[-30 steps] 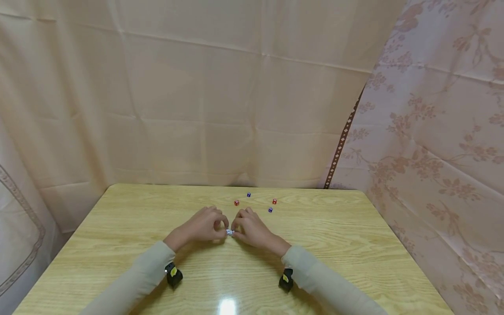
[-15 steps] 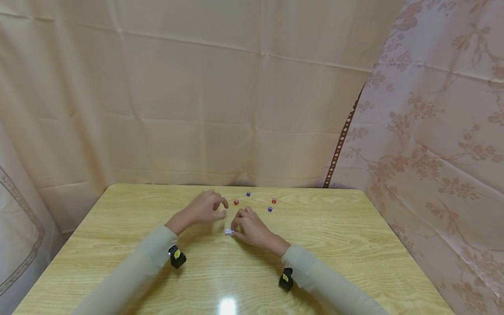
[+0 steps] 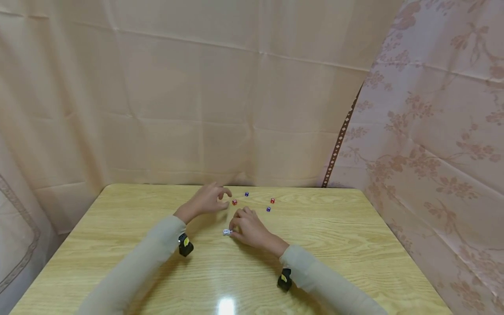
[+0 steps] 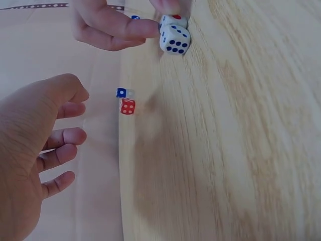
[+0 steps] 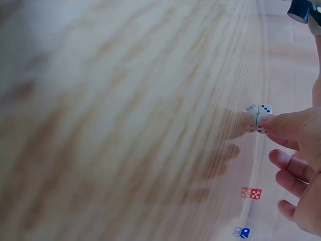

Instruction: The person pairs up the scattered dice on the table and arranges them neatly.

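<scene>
Two white dice sit side by side near the middle of the table. The left one (image 4: 175, 40) shows six blue pips. My right hand (image 3: 252, 228) pinches the right-hand white die (image 4: 174, 21) between thumb and forefinger; the fingers partly cover it. Farther back, my left hand (image 3: 205, 200) hovers with its thumb and forefinger apart and nothing between them. Just right of those fingertips lies a red die (image 3: 234, 202). A blue die (image 3: 246, 194) rests a bit behind it.
To the right, toward the back, lie another red die (image 3: 272, 200) and another blue die (image 3: 268, 209). The wooden table (image 3: 334, 245) ends at a beige curtain (image 3: 177, 109), and a flowered cloth (image 3: 441, 153) hangs on the right.
My left hand has let go of the left white die, then moved back and rightward toward the red die. My right hand has stayed at the white dice.
</scene>
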Motion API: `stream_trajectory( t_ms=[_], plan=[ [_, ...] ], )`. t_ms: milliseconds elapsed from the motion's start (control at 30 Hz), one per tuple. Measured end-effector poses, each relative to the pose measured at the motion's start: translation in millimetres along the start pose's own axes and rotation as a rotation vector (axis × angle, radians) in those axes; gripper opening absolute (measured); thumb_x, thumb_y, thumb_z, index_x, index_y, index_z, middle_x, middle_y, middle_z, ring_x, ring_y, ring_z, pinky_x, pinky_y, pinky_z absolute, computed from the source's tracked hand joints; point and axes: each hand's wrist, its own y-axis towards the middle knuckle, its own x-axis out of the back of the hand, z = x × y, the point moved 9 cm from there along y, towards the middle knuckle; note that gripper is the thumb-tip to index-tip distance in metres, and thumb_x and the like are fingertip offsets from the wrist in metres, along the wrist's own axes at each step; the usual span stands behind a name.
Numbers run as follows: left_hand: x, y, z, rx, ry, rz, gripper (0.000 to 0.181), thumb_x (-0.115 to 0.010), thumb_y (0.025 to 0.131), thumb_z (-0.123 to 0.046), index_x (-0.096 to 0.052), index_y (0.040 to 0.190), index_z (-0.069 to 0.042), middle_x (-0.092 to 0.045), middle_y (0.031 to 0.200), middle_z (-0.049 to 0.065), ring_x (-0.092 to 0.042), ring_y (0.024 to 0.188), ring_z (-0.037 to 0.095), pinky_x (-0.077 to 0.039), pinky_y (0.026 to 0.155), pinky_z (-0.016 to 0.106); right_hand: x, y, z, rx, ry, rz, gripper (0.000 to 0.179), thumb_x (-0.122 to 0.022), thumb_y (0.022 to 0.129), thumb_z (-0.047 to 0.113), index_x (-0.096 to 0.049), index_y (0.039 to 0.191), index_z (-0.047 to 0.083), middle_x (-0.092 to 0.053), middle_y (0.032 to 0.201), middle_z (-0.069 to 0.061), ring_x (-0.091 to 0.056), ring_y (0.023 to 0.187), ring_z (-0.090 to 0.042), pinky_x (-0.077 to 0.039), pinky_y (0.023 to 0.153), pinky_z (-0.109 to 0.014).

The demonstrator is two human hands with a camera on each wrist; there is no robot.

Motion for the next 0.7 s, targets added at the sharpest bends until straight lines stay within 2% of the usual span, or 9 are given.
stream_trajectory(
  t_ms=[167,467,700],
  plan=[
    [-8.9,6.0,4.6,0.01,-0.003,0.027,0.028,-0.075,0.088,-0.024,-0.074,0.113,-0.011,-0.065,0.087,0.008,-0.052,0.081,0.018,-0.04,0.069,0.031,-2.1,0.6,-2.0,-0.015,-0.001,0.004,0.011,-0.08,0.089,0.027,-0.076,0.092,0.017,-0.062,0.102,0.0,-0.045,0.096,-0.016,-0.033,0.089,-0.038],
    [-16.4,11.4,5.0,-0.02,-0.001,0.025,0.027,-0.075,0.088,-0.022,-0.074,0.112,-0.009,-0.065,0.086,0.009,-0.051,0.079,0.017,-0.04,0.07,0.031,-3.5,0.3,-3.8,-0.018,0.004,0.006,0.012,-0.08,0.089,0.028,-0.076,0.093,0.018,-0.062,0.103,0.001,-0.044,0.095,-0.015,-0.031,0.088,-0.036],
    [-24.5,16.8,9.2,0.021,0.002,0.077,0.027,-0.074,0.091,-0.021,-0.073,0.116,-0.01,-0.063,0.088,0.007,-0.05,0.081,0.017,-0.039,0.07,0.03,-2.7,0.6,-2.5,-0.006,0.001,-0.003,0.011,-0.08,0.089,0.027,-0.076,0.092,0.017,-0.062,0.102,0.001,-0.043,0.094,-0.015,-0.031,0.087,-0.035]
  ],
)
